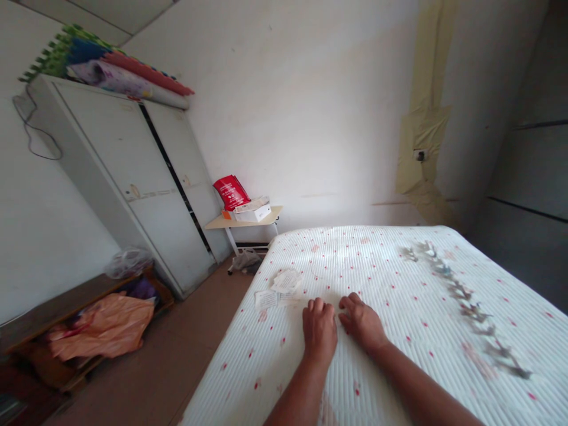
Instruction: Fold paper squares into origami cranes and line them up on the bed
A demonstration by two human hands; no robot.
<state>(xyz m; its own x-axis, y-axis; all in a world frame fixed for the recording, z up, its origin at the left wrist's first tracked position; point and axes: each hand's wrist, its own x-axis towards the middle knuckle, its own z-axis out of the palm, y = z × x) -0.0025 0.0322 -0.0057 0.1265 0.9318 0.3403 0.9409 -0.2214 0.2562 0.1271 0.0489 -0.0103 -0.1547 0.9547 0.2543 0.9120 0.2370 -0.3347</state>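
My left hand (pixel 320 331) rests low over the white quilted bed cover (pixel 319 254), its fingers curled together and their tips out of sight. Just to its right, my right hand (pixel 362 322) is bent inward, thumb and fingers drawn close. A small gap lies between the two hands, and whatever they hold is hidden or too small to make out. Beyond my left hand lie printed paper slips (pixel 286 281), some overlapping. On the right side of the bed, a line of several small greyish-brown objects (pixel 464 293) runs toward me; they are too blurred to name.
Left of the bed, a small table (pixel 215 223) carries a red bag (pixel 231 192) and a white box (pixel 252 213). A grey cabinet (pixel 119 154) with foam mats (pixel 146 74) on top stands further left. An orange plastic bag (pixel 106 325) lies over a low wooden shelf.
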